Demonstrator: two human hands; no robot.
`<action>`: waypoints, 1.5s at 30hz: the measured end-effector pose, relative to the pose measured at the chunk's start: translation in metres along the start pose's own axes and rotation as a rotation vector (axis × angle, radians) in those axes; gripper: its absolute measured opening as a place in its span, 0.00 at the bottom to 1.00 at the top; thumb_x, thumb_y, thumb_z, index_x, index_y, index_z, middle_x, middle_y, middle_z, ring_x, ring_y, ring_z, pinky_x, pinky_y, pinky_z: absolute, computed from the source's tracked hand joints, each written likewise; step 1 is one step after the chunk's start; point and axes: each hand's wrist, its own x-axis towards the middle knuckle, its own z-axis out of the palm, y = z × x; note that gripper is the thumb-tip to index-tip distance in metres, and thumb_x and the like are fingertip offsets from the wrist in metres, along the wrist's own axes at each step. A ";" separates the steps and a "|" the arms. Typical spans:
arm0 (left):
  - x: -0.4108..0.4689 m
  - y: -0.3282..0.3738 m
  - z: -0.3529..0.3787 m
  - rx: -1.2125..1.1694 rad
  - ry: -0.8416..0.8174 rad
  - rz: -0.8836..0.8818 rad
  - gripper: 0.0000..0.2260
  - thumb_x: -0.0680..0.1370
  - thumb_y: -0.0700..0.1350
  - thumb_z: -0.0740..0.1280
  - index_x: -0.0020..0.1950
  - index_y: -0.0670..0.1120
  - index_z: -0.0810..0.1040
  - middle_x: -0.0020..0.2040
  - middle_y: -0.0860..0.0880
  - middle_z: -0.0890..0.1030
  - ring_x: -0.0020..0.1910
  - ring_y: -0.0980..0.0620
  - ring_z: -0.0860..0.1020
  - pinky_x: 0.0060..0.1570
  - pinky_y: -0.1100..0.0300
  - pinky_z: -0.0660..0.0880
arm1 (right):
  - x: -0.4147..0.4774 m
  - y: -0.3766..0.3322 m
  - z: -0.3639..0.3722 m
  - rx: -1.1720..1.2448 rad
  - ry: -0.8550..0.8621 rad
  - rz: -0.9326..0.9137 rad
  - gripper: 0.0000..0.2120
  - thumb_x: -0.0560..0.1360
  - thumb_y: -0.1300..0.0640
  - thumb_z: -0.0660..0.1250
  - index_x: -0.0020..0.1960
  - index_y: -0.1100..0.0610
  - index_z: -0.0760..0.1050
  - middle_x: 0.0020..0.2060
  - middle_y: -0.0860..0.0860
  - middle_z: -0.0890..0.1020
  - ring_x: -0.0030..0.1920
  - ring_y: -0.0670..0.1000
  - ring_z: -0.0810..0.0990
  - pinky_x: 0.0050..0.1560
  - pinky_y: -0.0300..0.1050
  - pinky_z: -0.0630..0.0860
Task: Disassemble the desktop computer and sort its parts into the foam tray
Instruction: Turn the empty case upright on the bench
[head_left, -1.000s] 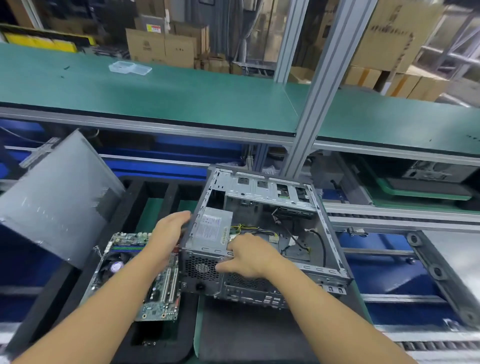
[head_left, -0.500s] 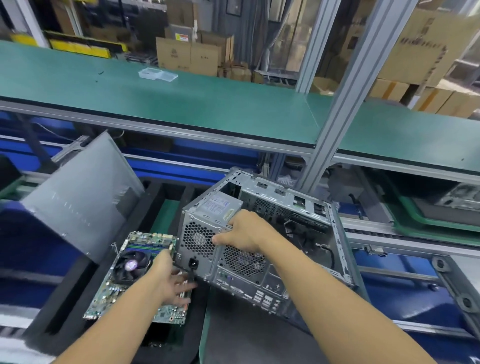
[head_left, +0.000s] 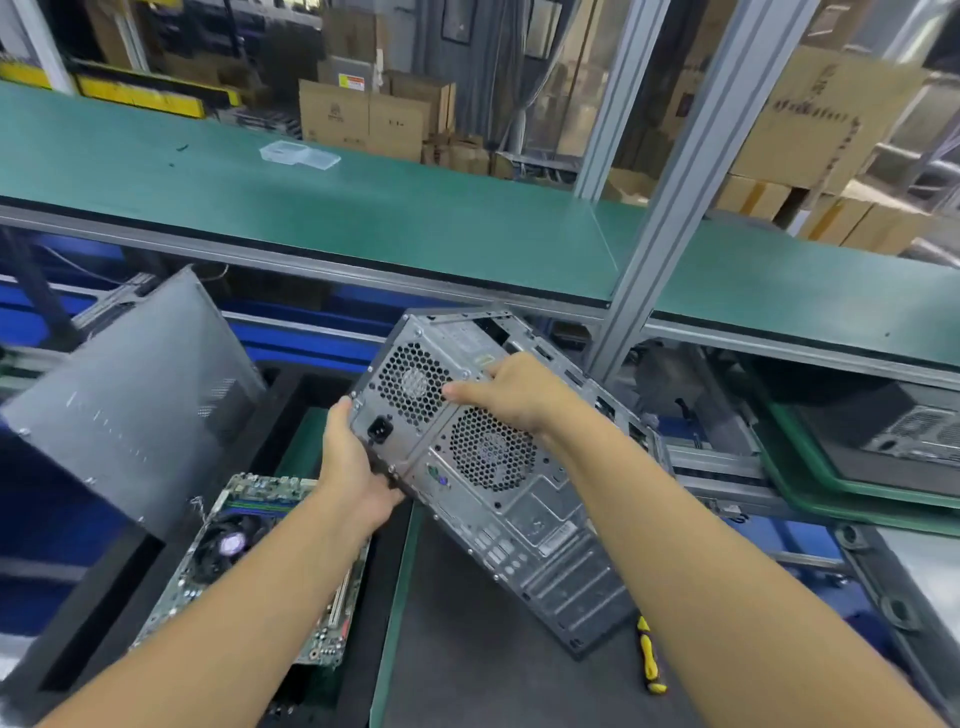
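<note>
The grey computer case (head_left: 519, 499) is tipped up on the dark mat, its perforated rear panel with fan grilles and power socket facing me. My left hand (head_left: 353, 467) grips the case's lower left corner beside the socket. My right hand (head_left: 514, 389) holds the upper edge near the power supply grille. The green motherboard (head_left: 234, 551) with its round fan lies in the black foam tray (head_left: 104, 597) at the lower left, partly hidden by my left forearm.
A grey side panel (head_left: 130, 400) leans upright at the left of the tray. A yellow-handled screwdriver (head_left: 649, 654) lies on the mat right of the case. A green shelf (head_left: 363, 208) and an aluminium post (head_left: 670, 202) stand behind. Another case sits in a green bin (head_left: 831, 483) far right.
The case has been rotated from lying open side up to standing tilted with its rear panel toward me. My left hand moved from the case's side to its lower left corner.
</note>
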 end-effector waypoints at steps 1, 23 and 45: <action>0.001 0.007 0.012 0.032 -0.010 0.039 0.22 0.76 0.65 0.60 0.51 0.51 0.86 0.47 0.46 0.87 0.42 0.43 0.86 0.37 0.48 0.81 | 0.001 -0.002 -0.007 0.072 0.051 0.008 0.33 0.69 0.37 0.74 0.61 0.62 0.77 0.72 0.53 0.71 0.65 0.55 0.77 0.58 0.45 0.70; -0.003 -0.007 0.032 0.744 -0.454 -0.146 0.36 0.62 0.82 0.62 0.62 0.62 0.80 0.63 0.50 0.81 0.63 0.46 0.79 0.68 0.38 0.68 | 0.002 -0.024 -0.093 0.885 0.537 0.060 0.38 0.73 0.50 0.75 0.74 0.67 0.63 0.75 0.59 0.66 0.73 0.60 0.66 0.69 0.56 0.63; 0.003 0.021 0.028 0.214 -0.283 0.403 0.36 0.69 0.64 0.71 0.73 0.51 0.69 0.72 0.52 0.73 0.71 0.52 0.70 0.67 0.52 0.71 | 0.036 -0.003 -0.107 1.207 0.722 0.407 0.20 0.74 0.48 0.71 0.60 0.55 0.70 0.44 0.50 0.74 0.39 0.51 0.74 0.35 0.42 0.76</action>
